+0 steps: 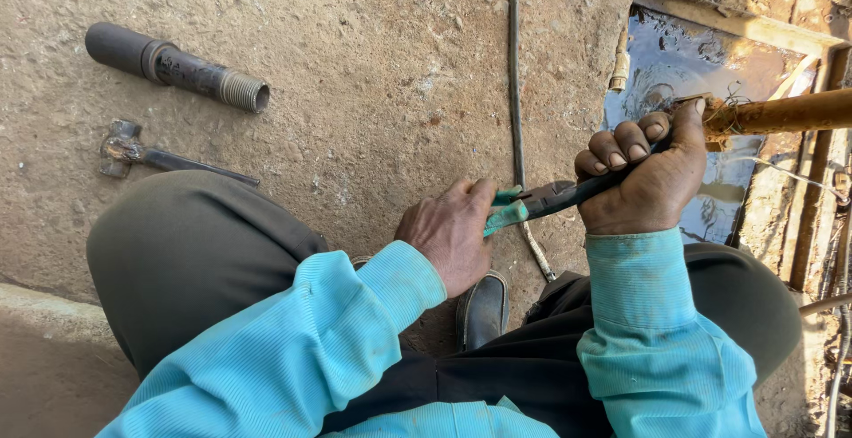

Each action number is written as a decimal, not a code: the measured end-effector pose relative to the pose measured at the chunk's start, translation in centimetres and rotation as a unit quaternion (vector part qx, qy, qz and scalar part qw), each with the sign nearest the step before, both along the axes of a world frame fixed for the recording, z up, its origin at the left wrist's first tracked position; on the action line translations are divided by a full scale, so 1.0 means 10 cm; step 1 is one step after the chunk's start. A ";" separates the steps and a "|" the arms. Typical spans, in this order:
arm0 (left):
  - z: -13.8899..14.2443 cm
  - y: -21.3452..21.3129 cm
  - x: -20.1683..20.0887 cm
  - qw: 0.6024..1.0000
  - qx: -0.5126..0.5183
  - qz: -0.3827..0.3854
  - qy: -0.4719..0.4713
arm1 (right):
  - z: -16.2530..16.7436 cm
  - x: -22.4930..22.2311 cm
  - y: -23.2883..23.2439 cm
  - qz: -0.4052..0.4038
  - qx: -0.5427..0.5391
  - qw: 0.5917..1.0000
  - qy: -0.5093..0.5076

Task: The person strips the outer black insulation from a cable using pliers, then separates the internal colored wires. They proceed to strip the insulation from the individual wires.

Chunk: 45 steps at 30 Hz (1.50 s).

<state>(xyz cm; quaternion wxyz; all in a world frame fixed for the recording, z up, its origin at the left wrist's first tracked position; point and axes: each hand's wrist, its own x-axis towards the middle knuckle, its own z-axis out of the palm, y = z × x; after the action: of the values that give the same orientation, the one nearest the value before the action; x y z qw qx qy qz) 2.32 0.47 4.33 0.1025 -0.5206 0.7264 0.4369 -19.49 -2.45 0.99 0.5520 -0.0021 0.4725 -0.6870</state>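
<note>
Nearest: turquoise ribbed sleeves, dark trousers, one black shoe on the concrete floor; person is crouched.

Left hand curled round the handle end of a pair of pliers, thumb on the green grip. Right hand clenched in a fist round the same tool further up, thumb pressing toward the rusty pipe. Both hands closed on the tool.

The pliers: green plastic-sleeved handles, dark worn metal around the pivot, grimy. Held roughly level just above the floor, head pointing right at the pipe end; jaws hidden behind the right hand, so contact with the pipe can't be confirmed.

Thin dark cable runs up the floor, passing under the tool.

Pipe is brown, corroded, comes in from the right edge over a pit of dark water with a wooden frame.

Far left, well apart from the hands: short threaded pipe piece, dark, with a grey threaded end; just below it a small hammer lying flat.
</note>
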 end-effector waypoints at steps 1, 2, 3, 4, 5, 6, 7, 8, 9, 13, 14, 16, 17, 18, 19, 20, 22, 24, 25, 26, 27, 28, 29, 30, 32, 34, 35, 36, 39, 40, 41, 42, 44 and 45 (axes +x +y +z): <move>0.01 0.00 0.00 1.000 -0.001 -0.006 0.000 | 0.00 -0.01 0.00 0.004 -0.003 1.000 -0.003; 0.02 -0.01 0.00 1.000 -0.001 -0.011 0.000 | 0.00 -0.02 0.00 0.008 -0.005 1.000 -0.007; 0.03 -0.01 0.00 1.000 -0.001 -0.016 -0.001 | 0.00 -0.03 0.00 0.012 -0.008 1.000 -0.011; 0.03 -0.02 0.00 1.000 -0.008 -0.018 -0.002 | -0.01 -0.03 0.00 0.016 -0.008 1.000 -0.008; 0.03 -0.02 0.00 1.000 -0.015 -0.019 -0.003 | -0.01 -0.04 0.01 0.021 -0.008 1.000 -0.005; 0.03 -0.02 0.00 1.000 -0.022 -0.020 -0.003 | -0.01 -0.05 0.01 0.025 -0.009 1.000 -0.002; 0.02 -0.01 0.00 1.000 -0.020 -0.020 -0.002 | -0.01 -0.05 0.01 0.027 -0.014 1.000 -0.006; 0.01 -0.01 0.00 1.000 -0.018 -0.021 -0.002 | -0.01 -0.05 0.01 0.029 -0.019 0.999 -0.010; -0.01 0.00 0.00 1.000 -0.015 -0.021 -0.001 | -0.02 -0.05 0.01 0.031 -0.024 0.999 -0.014; -0.11 0.03 0.01 0.997 -0.069 -0.023 0.030 | -0.02 -0.04 0.02 0.012 -0.017 1.000 -0.013; -0.14 0.04 0.01 0.995 -0.092 -0.025 0.042 | -0.02 -0.03 0.03 0.015 -0.025 0.999 -0.018; -0.19 0.05 0.01 0.993 -0.108 -0.027 0.050 | -0.03 -0.03 0.04 0.018 -0.035 0.999 -0.026; -0.22 0.04 0.01 0.993 -0.102 -0.027 0.048 | -0.03 -0.03 0.04 0.016 -0.037 0.999 -0.029; -0.24 0.04 -0.01 0.994 -0.096 -0.027 0.046 | -0.03 -0.03 0.05 0.014 -0.040 0.999 -0.031; -0.25 0.06 -0.02 0.995 -0.072 0.009 0.067 | -0.03 -0.04 0.05 0.010 -0.047 0.998 -0.036; -0.26 0.07 -0.03 0.994 -0.047 0.046 0.088 | -0.03 -0.04 0.04 0.007 -0.053 0.998 -0.040; -0.28 0.09 -0.04 0.989 -0.036 0.082 0.117 | -0.02 -0.04 0.04 0.010 -0.061 0.997 -0.044; -0.30 0.10 -0.03 0.986 -0.067 0.078 0.132 | -0.02 -0.04 0.04 0.022 -0.069 0.996 -0.044; -0.31 0.09 -0.01 0.986 -0.070 0.073 0.132 | -0.02 -0.04 0.03 0.027 -0.068 0.996 -0.052; -0.33 0.09 0.00 0.986 -0.073 0.068 0.135 | -0.02 -0.05 0.02 0.032 -0.066 0.996 -0.058; -0.34 0.09 0.02 0.986 -0.074 0.062 0.137 | -0.02 -0.06 0.02 0.035 -0.062 0.995 -0.063; -0.35 0.09 0.03 0.986 -0.081 0.052 0.138 | -0.02 -0.08 0.03 0.029 -0.059 0.996 -0.060; -0.36 0.09 0.05 0.985 -0.088 0.042 0.139 | -0.01 -0.10 0.02 0.024 -0.056 0.997 -0.056; -0.36 0.09 0.06 0.985 -0.095 0.032 0.140 | -0.01 -0.13 0.02 0.018 -0.052 0.997 -0.054; -0.35 0.06 0.08 0.990 -0.077 0.029 0.113 | -0.02 -0.15 0.00 0.037 -0.049 0.995 -0.077; -0.33 -0.02 0.10 0.988 -0.104 0.014 0.111 | -0.03 -0.17 -0.03 0.044 -0.044 0.995 -0.076; -0.31 -0.05 0.13 0.983 -0.138 0.002 0.120 | -0.04 -0.16 -0.04 0.040 -0.037 0.996 -0.066; -0.29 -0.10 0.14 0.976 -0.174 -0.014 0.129 | -0.04 -0.15 -0.06 0.034 -0.034 0.997 -0.055; -0.22 -0.11 0.11 0.971 -0.226 -0.077 0.026 | -0.06 -0.11 -0.06 0.020 0.005 1.000 -0.014; -0.19 -0.09 0.09 0.983 -0.171 -0.069 0.019 | -0.05 -0.11 -0.05 0.022 0.000 1.000 -0.007; -0.16 -0.04 0.06 0.992 -0.114 -0.060 0.011 | -0.05 -0.11 -0.04 0.026 -0.004 1.000 -0.001; -0.13 0.00 0.04 0.997 -0.057 -0.052 0.002 | -0.05 -0.10 -0.04 0.030 -0.008 0.999 0.004; -0.08 0.06 0.03 0.999 0.026 -0.039 0.013 | -0.04 -0.10 -0.03 0.031 0.011 0.999 0.014; -0.05 0.08 0.03 0.997 0.068 -0.034 0.019 | -0.03 -0.10 -0.03 0.030 0.021 0.999 0.020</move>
<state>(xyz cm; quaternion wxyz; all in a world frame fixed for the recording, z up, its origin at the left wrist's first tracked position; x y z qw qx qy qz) 2.61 1.23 3.87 0.1380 -0.4790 0.7142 0.4913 -20.51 -2.71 0.64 0.5629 -0.0189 0.4973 -0.6600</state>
